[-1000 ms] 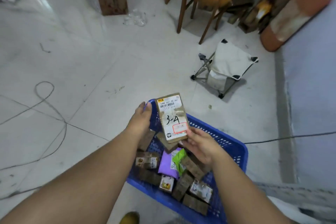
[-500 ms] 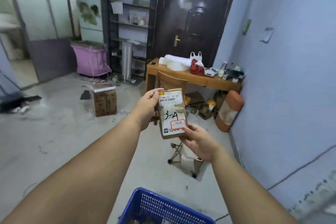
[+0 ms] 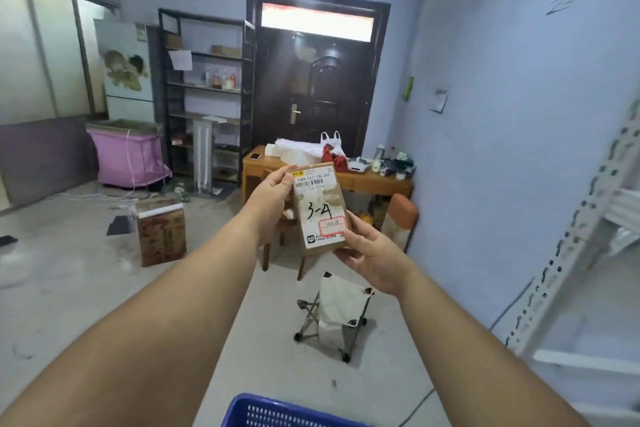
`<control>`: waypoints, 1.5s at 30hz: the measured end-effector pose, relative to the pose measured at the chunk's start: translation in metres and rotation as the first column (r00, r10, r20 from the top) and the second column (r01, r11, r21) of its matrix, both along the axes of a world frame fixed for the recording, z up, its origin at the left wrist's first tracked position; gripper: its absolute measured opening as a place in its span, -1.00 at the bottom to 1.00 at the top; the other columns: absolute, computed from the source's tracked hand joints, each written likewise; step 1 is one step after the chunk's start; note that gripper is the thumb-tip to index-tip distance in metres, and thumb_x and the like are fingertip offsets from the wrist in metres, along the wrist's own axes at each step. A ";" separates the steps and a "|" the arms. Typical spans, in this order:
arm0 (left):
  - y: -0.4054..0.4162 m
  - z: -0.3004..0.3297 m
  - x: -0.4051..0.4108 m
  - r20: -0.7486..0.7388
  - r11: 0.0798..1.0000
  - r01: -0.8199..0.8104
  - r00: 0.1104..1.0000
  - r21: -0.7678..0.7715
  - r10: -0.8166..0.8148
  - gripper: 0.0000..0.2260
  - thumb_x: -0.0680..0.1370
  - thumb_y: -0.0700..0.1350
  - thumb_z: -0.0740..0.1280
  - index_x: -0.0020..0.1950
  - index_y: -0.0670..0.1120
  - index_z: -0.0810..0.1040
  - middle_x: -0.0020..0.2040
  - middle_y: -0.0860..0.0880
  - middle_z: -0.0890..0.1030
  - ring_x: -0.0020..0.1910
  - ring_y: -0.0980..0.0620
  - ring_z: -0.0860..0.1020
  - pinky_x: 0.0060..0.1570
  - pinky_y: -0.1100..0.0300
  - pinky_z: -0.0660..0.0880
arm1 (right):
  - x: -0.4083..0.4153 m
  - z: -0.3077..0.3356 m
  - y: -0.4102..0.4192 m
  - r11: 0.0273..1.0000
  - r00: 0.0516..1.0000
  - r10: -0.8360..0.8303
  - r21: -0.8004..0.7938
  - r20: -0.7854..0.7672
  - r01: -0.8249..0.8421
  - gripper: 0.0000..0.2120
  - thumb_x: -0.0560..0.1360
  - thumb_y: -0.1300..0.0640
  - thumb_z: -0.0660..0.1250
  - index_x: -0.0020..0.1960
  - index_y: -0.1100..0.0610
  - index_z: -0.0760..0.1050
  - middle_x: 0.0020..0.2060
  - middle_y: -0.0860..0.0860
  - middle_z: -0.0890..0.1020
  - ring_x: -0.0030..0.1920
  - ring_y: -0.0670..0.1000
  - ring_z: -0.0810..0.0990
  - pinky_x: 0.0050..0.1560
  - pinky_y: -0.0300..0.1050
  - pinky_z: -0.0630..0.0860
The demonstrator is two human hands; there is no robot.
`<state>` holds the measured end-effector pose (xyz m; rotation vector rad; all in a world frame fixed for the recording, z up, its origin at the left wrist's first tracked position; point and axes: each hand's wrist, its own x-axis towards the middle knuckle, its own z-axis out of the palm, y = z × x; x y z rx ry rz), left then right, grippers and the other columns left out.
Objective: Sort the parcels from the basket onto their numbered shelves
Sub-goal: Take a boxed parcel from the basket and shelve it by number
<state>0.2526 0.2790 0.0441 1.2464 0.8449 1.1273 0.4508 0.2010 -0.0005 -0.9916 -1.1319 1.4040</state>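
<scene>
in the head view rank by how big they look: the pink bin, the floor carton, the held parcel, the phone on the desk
1. pink bin
2. floor carton and held parcel: look alike, parcel is nearer
3. phone

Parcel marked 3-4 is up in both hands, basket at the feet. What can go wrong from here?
1. The parcel is pinched only at its edges by the left hand and right hand, so it may slip.
2. The folding stool and blue basket sit on the floor close ahead: trip hazards.
</scene>
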 end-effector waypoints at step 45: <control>-0.884 0.066 0.034 0.080 -0.343 0.904 -0.374 0.256 -0.924 -0.45 0.58 -0.18 0.30 0.51 0.14 0.22 0.35 0.05 0.48 0.28 -0.01 0.50 0.16 0.10 0.49 | -0.245 0.134 -0.952 -0.469 -0.495 -0.863 0.201 0.102 0.860 -0.83 0.62 0.05 0.20 0.09 -0.12 0.56 0.08 -0.05 0.63 0.17 0.00 0.54 0.16 -0.11 0.54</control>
